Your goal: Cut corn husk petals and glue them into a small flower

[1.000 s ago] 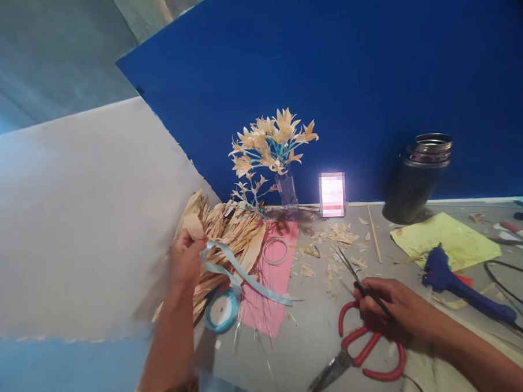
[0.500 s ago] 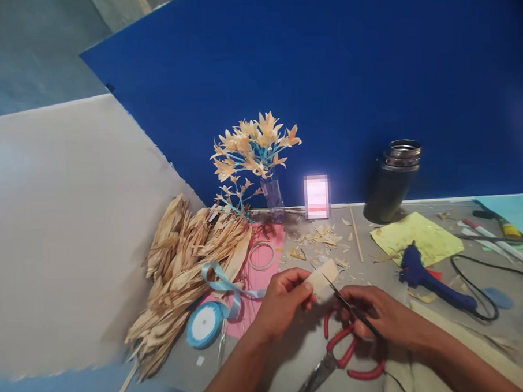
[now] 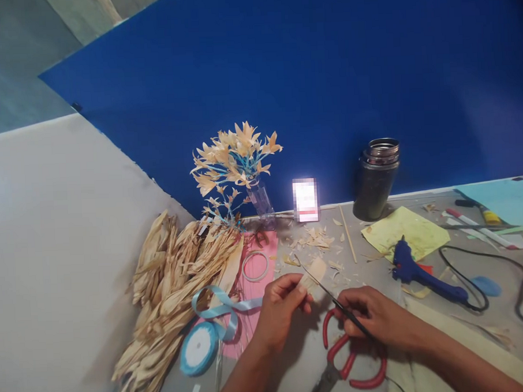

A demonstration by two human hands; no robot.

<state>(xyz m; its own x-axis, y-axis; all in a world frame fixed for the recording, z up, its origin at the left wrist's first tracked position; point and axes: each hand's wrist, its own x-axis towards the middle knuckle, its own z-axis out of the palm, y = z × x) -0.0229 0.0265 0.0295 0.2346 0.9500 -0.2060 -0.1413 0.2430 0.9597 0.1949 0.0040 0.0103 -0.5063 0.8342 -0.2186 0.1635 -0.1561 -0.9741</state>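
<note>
My left hand pinches a pale strip of dried husk just above the table. My right hand is closed round small black scissors, and their thin blades reach up to the strip. Big red-handled scissors lie on the table under my right hand. A heap of dried husks lies to the left, beside a blue ribbon spool with a loose ribbon tail.
A vase of husk flowers stands at the blue back wall, with a dark metal flask to its right. A blue glue gun with a black cord lies on yellow paper. Husk scraps, a tape ring and a wooden stick lie around.
My left hand left the husk heap and ribbon and came to the middle holding a husk strip. My right hand brought the small scissors to the strip. The view swung to the right.
</note>
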